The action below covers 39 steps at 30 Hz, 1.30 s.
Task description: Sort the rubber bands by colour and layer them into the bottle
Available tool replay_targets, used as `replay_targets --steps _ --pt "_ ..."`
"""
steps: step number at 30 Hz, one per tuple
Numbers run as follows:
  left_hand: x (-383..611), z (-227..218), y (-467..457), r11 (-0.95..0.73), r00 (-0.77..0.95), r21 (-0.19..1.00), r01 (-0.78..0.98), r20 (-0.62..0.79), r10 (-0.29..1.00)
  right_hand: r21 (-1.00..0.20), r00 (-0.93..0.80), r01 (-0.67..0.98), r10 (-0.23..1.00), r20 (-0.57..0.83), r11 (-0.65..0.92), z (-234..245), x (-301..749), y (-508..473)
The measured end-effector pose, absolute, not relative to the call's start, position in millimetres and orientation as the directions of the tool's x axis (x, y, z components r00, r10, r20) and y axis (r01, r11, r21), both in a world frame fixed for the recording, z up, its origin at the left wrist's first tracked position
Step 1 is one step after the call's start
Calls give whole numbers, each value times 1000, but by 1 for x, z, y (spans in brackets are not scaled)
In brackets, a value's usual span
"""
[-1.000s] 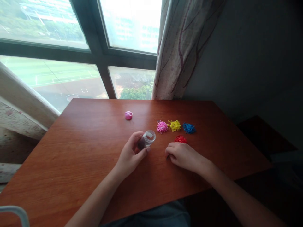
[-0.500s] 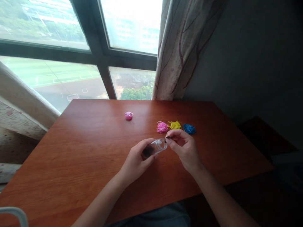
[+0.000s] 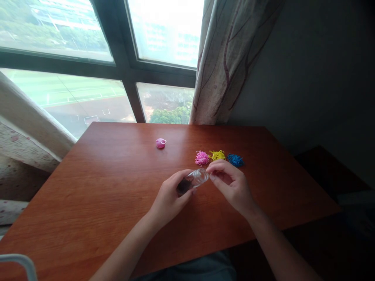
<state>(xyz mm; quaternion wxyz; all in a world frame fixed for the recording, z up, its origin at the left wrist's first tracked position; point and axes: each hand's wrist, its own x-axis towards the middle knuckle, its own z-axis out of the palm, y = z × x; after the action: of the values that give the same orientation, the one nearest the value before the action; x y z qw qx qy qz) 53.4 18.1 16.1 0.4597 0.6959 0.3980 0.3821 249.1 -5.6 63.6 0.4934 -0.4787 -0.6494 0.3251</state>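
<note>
My left hand (image 3: 168,199) is wrapped round a small clear jar (image 3: 200,177), tilted on its side with its open mouth to the right. Dark stringy material (image 3: 184,185) lies inside, mostly towards the bottom end, partly covered by my fingers. At the jar's mouth is my right hand (image 3: 233,187), its thumb and index fingertip slightly apart with nothing visible between them. Just beyond the hands lie loose piles of thin bands: pink (image 3: 202,157), yellow (image 3: 218,155) and blue (image 3: 235,160).
A round pink object (image 3: 160,143) with a pale loop on it sits farther back on the brown wooden table (image 3: 117,175). Behind the table are a window and a curtain (image 3: 225,62). A pale curved bar (image 3: 20,258) shows at the lower left.
The dark strand pinched in my right fingers at the jar's mouth has left them, and dark material now shows farther along inside the jar. My left hand keeps its hold.
</note>
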Motion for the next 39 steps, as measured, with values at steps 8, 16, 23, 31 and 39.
replay_targets --steps 8,16,23,31,39 --pt "60 18 15 -307 496 930 203 173 851 -863 3 389 937 351 322 73 253 -7" --pt "69 18 20 -423 491 883 202 282 824 -568 -328 661 869 370 491 73 231 -6" --pt "81 24 20 -401 506 903 157 275 817 -652 -276 603 887 370 460 78 240 -1" --pt "84 16 26 -405 537 885 228 233 811 -703 135 709 989 53 -59 41 337 6" --pt "79 15 25 -309 487 930 200 179 855 -561 1 824 992 -125 -72 25 357 -16"
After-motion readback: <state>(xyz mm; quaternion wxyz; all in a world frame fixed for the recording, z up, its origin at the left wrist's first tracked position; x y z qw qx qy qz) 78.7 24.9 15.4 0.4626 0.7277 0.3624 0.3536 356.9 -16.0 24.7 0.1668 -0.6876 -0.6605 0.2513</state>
